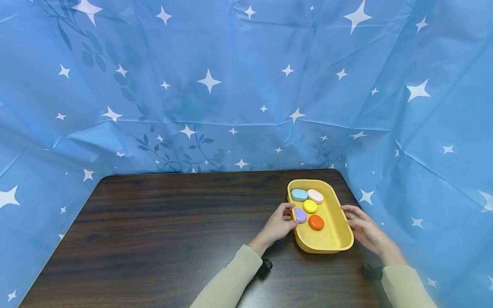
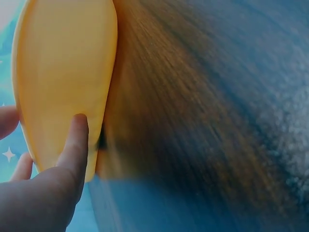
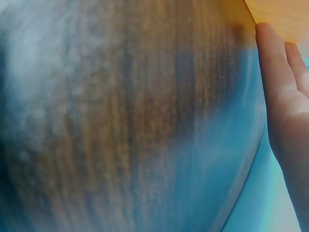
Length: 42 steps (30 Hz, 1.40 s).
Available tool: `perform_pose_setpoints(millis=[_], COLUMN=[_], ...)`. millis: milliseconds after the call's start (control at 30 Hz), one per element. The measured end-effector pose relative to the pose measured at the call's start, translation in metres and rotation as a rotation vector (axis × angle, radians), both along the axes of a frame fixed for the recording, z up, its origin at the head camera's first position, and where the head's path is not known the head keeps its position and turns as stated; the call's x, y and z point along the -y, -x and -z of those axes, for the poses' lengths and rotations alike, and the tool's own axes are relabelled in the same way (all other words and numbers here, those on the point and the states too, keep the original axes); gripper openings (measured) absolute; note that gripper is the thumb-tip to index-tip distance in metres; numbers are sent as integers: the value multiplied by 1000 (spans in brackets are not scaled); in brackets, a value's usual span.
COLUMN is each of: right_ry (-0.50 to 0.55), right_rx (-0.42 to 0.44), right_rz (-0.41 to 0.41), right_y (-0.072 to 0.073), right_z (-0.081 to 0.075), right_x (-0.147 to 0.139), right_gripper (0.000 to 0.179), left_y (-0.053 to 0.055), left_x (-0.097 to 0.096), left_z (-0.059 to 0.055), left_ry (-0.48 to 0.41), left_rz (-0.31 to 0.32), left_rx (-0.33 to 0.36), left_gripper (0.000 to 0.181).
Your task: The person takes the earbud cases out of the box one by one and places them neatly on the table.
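A yellow tray with raised walls is on the right part of the table. Inside it lie a light blue oval piece, a pale pink oval piece, a round yellow piece, a round purple piece and a round orange-red piece. My left hand holds the tray's left side, thumb against the outer wall and fingertips at the rim. On the opposite side, my right hand touches the wall with fairly straight fingers. The right wrist view catches only a corner of the tray.
The dark wood-grain table stretches away to the left of the tray. A blue curtain with white stars hangs behind it and along both sides. The tray is near the table's right edge.
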State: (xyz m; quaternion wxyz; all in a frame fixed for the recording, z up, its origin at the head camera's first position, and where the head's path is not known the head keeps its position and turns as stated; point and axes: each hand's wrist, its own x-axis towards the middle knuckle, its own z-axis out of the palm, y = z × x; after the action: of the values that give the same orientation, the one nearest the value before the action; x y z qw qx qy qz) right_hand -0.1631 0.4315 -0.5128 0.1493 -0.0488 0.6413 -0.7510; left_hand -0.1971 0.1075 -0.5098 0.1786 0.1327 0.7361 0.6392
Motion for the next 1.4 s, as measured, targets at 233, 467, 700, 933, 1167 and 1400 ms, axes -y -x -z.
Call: perform_pose_setpoints(millis=[233, 467, 700, 933, 1167, 1400], right_ry=[2, 15, -1, -36, -83, -128], right_rx=[-5, -5, -1, 18, 25, 48], right_rz=[7, -2, 14, 50, 60, 100], right_y=[0, 0, 1, 2, 2, 5], right_z=[2, 2, 2, 2, 1, -1], right_x=[2, 6, 13, 18, 25, 32], right_gripper=[36, 37, 36, 35, 35, 35], left_y=[1, 4, 8, 9, 9, 9], left_x=[2, 4, 7, 11, 17, 22], left_z=[0, 5, 7, 9, 7, 6], left_ry=[-44, -91, -109, -127, -169, -189], left_rz=[-12, -14, -40, -50, -57, -62], left_rx=[45, 95, 121, 140, 162, 169], left_gripper=[51, 53, 55, 55, 57, 58])
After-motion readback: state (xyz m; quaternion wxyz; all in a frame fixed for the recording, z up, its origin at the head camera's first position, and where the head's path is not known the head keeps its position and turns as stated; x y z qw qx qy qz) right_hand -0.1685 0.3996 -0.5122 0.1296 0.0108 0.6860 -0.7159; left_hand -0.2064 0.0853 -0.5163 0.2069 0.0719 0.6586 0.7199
